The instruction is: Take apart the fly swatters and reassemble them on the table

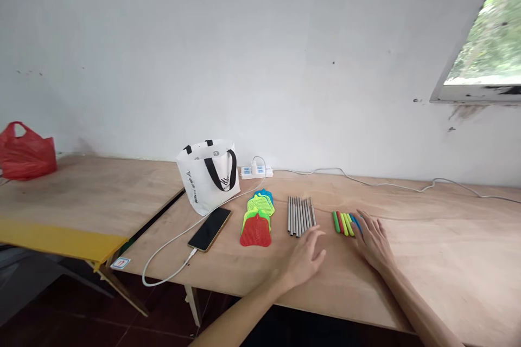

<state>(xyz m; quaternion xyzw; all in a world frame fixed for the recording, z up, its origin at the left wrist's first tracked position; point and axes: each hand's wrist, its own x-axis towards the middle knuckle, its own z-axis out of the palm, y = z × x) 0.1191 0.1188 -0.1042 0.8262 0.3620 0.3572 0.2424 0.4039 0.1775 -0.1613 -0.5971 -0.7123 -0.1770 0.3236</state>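
Observation:
My left hand (304, 257) hovers open over the plywood table (448, 260), its fingertips just short of a row of several grey metal rods (300, 216). Resting flat and open on the table, my right hand (372, 241) has its fingers touching the right end of a row of coloured handles (344, 223) in green, red, yellow and blue. Left of the rods lies a stack of plastic mesh swatter heads (258, 219) in red, green, yellow and blue. Neither hand holds anything.
A black phone (209, 229) lies left of the swatter heads, its white cable (171, 260) looping off the front edge. Behind stand a white tote bag (209, 175) and a power strip (256, 171). A red plastic bag (26, 152) sits on the left table.

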